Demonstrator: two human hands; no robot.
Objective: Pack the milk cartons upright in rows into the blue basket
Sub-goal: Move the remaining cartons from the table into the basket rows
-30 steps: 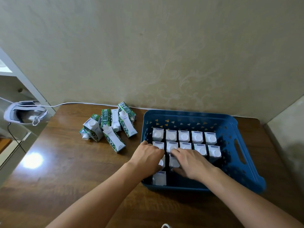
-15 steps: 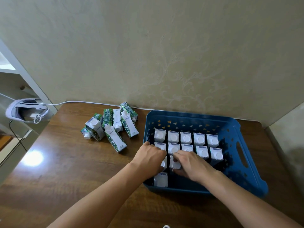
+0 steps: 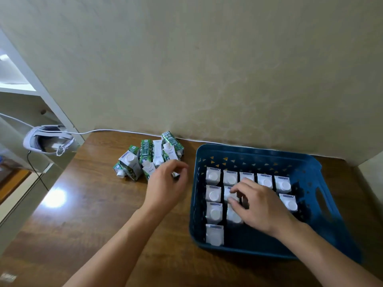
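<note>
The blue basket (image 3: 306,162) sits on the right of the wooden table and holds several white-topped milk cartons (image 3: 213,176) standing upright in rows. My right hand (image 3: 259,204) is inside the basket, its fingers resting on the cartons in the middle rows, and it hides some of them. A heap of several green-and-white cartons (image 3: 149,158) lies left of the basket. My left hand (image 3: 167,183) hovers at the right edge of that heap with curled, parted fingers; whether it holds a carton is unclear.
A white headset (image 3: 47,142) with a white cable (image 3: 116,131) sits at the table's far left corner beside a white shelf (image 3: 18,85). The wall runs right behind the basket and the heap. Bare wood (image 3: 83,214) lies in front of the heap.
My left hand has left the basket and moved left to the loose heap. My right hand stays in the basket and has shifted slightly to the right.
</note>
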